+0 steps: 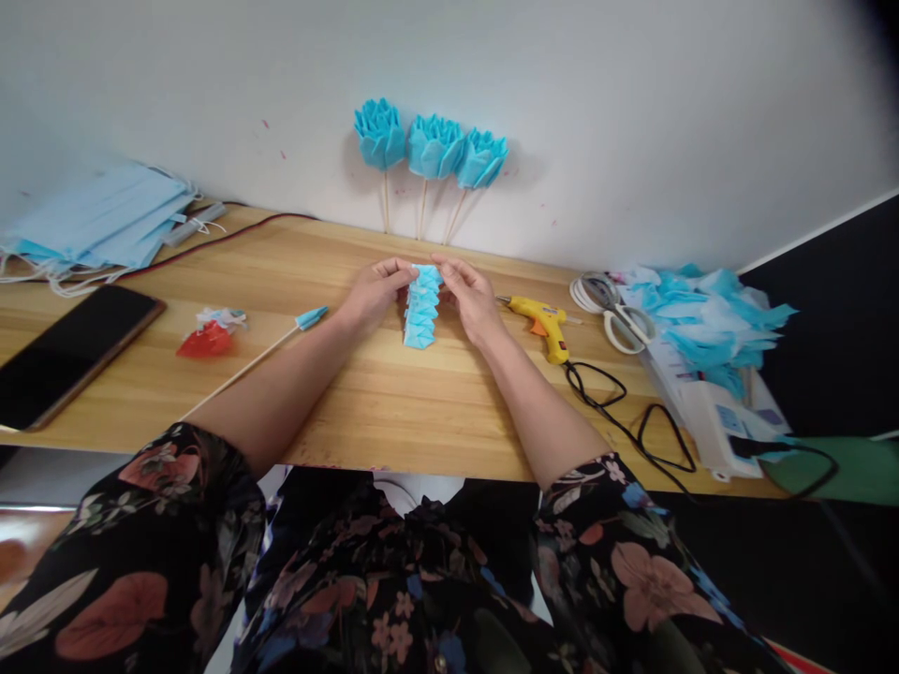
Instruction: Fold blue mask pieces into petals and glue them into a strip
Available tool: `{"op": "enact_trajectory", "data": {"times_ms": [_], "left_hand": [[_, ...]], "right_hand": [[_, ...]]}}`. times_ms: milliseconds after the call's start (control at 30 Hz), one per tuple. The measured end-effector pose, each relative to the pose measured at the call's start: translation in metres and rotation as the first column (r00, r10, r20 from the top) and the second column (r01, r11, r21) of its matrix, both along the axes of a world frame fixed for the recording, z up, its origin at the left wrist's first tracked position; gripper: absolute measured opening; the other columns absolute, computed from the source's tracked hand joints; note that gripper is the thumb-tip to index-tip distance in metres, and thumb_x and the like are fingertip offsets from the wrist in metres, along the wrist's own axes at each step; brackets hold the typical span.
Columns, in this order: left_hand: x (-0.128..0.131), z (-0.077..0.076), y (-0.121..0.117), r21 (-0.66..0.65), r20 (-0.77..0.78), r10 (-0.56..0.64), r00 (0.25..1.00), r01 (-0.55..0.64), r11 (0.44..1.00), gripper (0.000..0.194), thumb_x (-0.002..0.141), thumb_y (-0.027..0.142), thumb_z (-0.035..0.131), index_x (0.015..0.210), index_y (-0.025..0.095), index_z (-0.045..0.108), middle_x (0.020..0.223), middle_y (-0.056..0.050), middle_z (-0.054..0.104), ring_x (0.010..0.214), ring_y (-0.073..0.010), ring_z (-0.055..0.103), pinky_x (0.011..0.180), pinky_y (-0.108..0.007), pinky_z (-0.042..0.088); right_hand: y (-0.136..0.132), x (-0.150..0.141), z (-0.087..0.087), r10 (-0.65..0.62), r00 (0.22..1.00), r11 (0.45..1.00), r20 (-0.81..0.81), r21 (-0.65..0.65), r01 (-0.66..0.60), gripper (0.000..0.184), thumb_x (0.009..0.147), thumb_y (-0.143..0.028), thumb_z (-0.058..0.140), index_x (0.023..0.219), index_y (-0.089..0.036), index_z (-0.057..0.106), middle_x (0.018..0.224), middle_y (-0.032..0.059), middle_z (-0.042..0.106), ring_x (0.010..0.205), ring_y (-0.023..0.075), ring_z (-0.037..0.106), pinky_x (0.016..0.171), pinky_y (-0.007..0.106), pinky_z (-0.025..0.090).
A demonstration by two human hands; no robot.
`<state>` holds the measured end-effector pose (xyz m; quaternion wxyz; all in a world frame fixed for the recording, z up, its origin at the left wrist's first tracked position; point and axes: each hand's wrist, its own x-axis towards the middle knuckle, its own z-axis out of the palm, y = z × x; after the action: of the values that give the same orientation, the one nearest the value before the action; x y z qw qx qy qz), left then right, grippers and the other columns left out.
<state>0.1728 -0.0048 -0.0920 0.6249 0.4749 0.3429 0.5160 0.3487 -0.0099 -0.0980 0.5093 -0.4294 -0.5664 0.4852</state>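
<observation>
A light blue strip of folded fabric (421,314) with a zigzag edge hangs down over the table between my hands. My left hand (383,285) pinches its upper left corner, thumb on top. At the upper right corner, my right hand (469,292) closes thumb and fingers on the same strip. Beside my left forearm lies a thin wooden stick (245,370) with a small rolled blue tip (312,318). Just right of my right hand rests a yellow hot glue gun (544,323) on its side.
Three blue fabric flowers (435,147) on sticks lean against the wall. Face masks (105,220) are piled at the left, above a phone (77,351) and a red plastic scrap (206,339). Scissors (618,318), blue scraps (716,309), a white power strip (723,426) and a looped black cord (632,426) occupy the right.
</observation>
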Motion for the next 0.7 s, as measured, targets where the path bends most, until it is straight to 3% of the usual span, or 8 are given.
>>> {"op": "enact_trajectory", "data": {"times_ms": [167,467,700], "left_hand": [[0.0005,0.0004,-0.0009,-0.01,-0.007,-0.046,0.999,0.046,0.999,0.019,0.084,0.022,0.073,0.069,0.017,0.063,0.058,0.002,0.057,0.051,-0.0094,0.05,0.053,-0.024,0.04],[0.001,0.0002,-0.0003,-0.014,-0.005,0.007,1.0,-0.007,1.0,0.023,0.084,0.029,0.075,0.07,0.018,0.06,0.059,0.002,0.057,0.052,-0.0099,0.05,0.055,-0.025,0.04],[0.0032,-0.0008,0.0006,-0.007,0.006,0.019,1.0,-0.019,1.0,0.025,0.088,0.033,0.071,0.072,0.017,0.062,0.062,0.001,0.057,0.055,-0.0097,0.05,0.056,-0.024,0.04]], "right_hand": [[0.0019,0.0015,-0.0027,0.014,1.0,1.0,-0.004,0.012,-0.014,0.054,0.077,-0.064,0.076,0.116,-0.027,0.072,0.09,0.0003,0.072,0.084,0.0179,0.065,0.084,0.037,0.057],[-0.0024,-0.0011,0.0017,0.051,0.998,0.999,-0.024,-0.005,-0.051,0.055,0.08,-0.068,0.07,0.116,-0.026,0.071,0.111,0.0026,0.075,0.097,0.0194,0.068,0.088,0.036,0.058],[0.0005,-0.0013,-0.0009,0.05,0.998,0.998,0.028,0.041,-0.051,0.057,0.075,-0.06,0.077,0.119,-0.024,0.068,0.106,0.0039,0.075,0.092,0.0199,0.068,0.086,0.037,0.057]]}}
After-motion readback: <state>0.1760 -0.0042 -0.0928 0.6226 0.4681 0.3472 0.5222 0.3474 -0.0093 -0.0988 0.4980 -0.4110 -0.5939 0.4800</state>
